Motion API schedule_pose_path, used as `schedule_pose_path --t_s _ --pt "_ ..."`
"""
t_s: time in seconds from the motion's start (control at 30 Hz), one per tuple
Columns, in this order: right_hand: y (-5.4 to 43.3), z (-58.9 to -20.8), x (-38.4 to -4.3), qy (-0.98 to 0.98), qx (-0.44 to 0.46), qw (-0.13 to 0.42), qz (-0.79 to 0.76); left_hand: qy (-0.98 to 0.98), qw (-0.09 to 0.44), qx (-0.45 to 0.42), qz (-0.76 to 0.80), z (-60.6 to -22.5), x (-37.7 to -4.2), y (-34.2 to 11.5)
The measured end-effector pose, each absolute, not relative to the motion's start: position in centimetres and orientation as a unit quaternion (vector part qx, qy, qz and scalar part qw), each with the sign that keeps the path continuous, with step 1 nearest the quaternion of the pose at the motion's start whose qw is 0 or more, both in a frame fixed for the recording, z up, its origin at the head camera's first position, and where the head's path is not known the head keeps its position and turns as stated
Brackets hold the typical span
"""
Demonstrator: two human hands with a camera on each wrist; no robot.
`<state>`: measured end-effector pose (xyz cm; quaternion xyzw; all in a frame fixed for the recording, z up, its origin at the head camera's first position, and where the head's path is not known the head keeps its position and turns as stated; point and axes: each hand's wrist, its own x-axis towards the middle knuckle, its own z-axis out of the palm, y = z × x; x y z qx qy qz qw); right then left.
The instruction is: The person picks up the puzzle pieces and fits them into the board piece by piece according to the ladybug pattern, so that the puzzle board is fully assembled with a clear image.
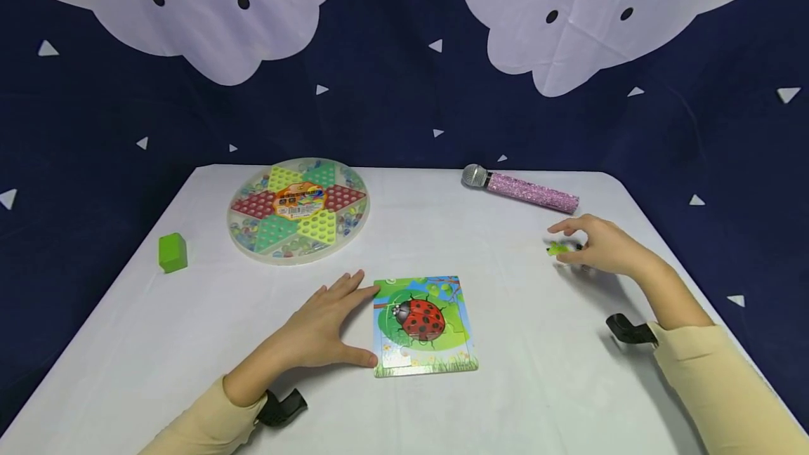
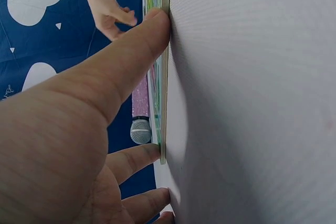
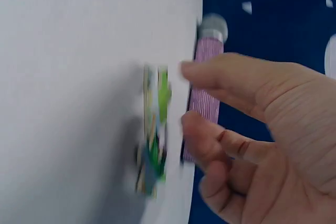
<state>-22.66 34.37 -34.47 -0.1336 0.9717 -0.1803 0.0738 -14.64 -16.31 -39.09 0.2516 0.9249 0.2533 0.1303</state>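
Observation:
A square ladybug jigsaw puzzle lies flat at the front middle of the table. My left hand is spread at its left side, thumb at the lower corner and index fingertip at the upper one. In the left wrist view, the thumb presses along the puzzle's edge. Over at the right, my right hand hovers with bent fingers around a few small green jigsaw pieces. In the right wrist view, these pieces show blurred, with a gap between them and the fingertips.
Behind the right hand lies a pink glittery microphone. A round Chinese checkers board with marbles sits at the back left. A green block stands near the left table edge. A dark blue cloth with clouds hangs behind.

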Motion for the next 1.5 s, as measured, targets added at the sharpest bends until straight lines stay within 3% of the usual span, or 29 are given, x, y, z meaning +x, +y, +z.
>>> schedule_pose_path --t_s 0.4,1.2,1.5 --pt "39.4 -36.1 -22.4 0.968 -0.133 0.102 -0.184 0.925 0.127 0.251 0.254 -39.1 -14.5 -16.3" --pt "40.1 -35.9 -22.3 0.971 -0.083 0.131 -0.179 0.926 0.130 0.248 0.253 -39.0 -14.6 -16.2" --pt "40.5 -35.6 -21.7 0.962 -0.064 0.170 -0.204 0.926 0.129 0.248 0.253 -38.9 -14.6 -16.2"
